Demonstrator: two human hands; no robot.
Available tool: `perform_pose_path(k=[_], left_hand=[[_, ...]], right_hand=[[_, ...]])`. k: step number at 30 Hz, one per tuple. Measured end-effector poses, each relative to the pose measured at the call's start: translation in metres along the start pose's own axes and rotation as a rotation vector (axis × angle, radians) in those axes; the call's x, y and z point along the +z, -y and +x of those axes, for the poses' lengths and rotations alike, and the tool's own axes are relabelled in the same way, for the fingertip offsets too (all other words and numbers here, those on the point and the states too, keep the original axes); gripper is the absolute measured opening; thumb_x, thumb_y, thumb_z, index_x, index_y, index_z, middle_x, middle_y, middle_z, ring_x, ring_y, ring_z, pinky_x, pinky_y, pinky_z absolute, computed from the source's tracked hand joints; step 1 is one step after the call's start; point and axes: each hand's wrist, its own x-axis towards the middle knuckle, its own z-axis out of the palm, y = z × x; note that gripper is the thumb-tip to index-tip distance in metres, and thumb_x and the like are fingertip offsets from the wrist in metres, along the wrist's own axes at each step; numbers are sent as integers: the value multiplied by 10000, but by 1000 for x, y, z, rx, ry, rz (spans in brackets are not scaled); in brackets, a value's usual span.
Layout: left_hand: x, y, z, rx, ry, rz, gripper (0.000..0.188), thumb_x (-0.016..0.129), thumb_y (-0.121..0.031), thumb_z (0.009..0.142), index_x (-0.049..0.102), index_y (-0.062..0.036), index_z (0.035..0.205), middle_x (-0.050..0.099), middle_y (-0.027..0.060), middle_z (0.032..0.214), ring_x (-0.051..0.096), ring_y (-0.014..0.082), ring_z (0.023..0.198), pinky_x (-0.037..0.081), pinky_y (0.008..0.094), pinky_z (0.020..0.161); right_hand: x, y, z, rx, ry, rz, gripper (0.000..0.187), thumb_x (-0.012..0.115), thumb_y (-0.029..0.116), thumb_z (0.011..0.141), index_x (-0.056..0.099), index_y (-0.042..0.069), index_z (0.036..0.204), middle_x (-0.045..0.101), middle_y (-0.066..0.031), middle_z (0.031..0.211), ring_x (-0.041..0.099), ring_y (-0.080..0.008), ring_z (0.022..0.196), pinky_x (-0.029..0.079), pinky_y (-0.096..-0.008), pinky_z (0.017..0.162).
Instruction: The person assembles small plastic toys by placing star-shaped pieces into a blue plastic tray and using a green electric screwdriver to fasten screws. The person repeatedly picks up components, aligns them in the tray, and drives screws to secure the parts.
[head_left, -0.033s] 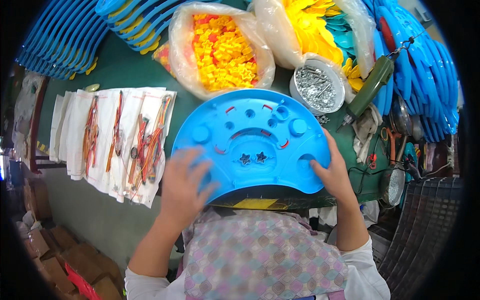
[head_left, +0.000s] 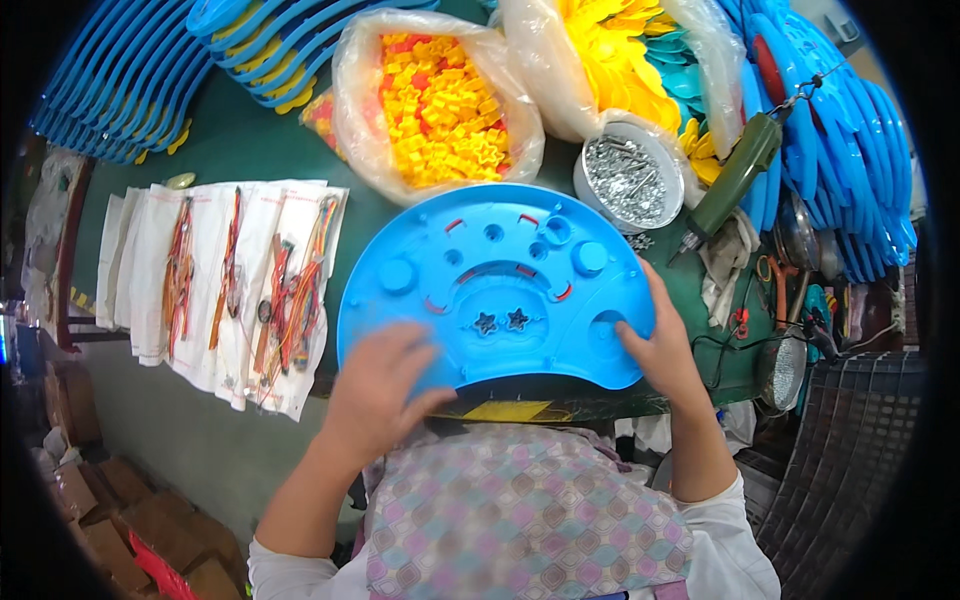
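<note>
A green worktable spreads out before you, and the blue half-moon plastic shell sits over its near edge, straight in front of your body, its hollowed side toward you. To its left lie white sheets with bundles of coloured wires on them; beyond it stands a clear plastic bag of yellow and red star-shaped pieces.

Your left forearm slants up and inward; the left hand is at the shell's lower left, fingers loosely bent, thumb pointing right. It is blurred, so whether it grips or touches the shell, you cannot tell. Your right forearm rises nearly upright, and the right hand clasps the shell's right rim, thumb on the face, fingers around the outer edge.

Behind your right hand are a green power screwdriver and a white bowl of screws. Short red strips and two dark star shapes mark the shell's face.
</note>
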Motion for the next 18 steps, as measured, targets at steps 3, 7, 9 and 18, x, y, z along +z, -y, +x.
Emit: perform_pose_path(k=[3,7,9,18], left_hand=[[9,0,7,81,168,-136,434,836,-284,789,687,-82,1143,635,108,1258,580,344,1207,486,466,999],[-11,-2,32,-52,278,-291,381,820,-284,825,694,-71,1115,671,121,1174,632,335,1128,518,438,952],[-22,2,52,-48,194,-335,288,777,-237,884,697,-41,1080,687,145,1059,663,330,1040,543,425,882],[-4,82,187,-27,-226,208,169,766,-134,853,746,-50,998,662,122,985,616,292,975,524,390,842]], right_hand=[[-1,15,12,-148,-117,-308,723,819,134,824,490,50,1462,572,-187,1182,603,-388,1108,500,-432,965],[-10,52,61,-395,-268,-366,386,790,122,841,672,39,1199,618,-154,1114,627,-346,1014,517,-426,867],[2,65,95,-446,-123,-296,317,781,143,851,688,50,1140,638,-128,1056,632,-338,988,520,-434,849],[79,87,207,-531,25,-855,262,784,319,818,754,107,969,683,-59,995,620,-257,1021,476,-401,871]])
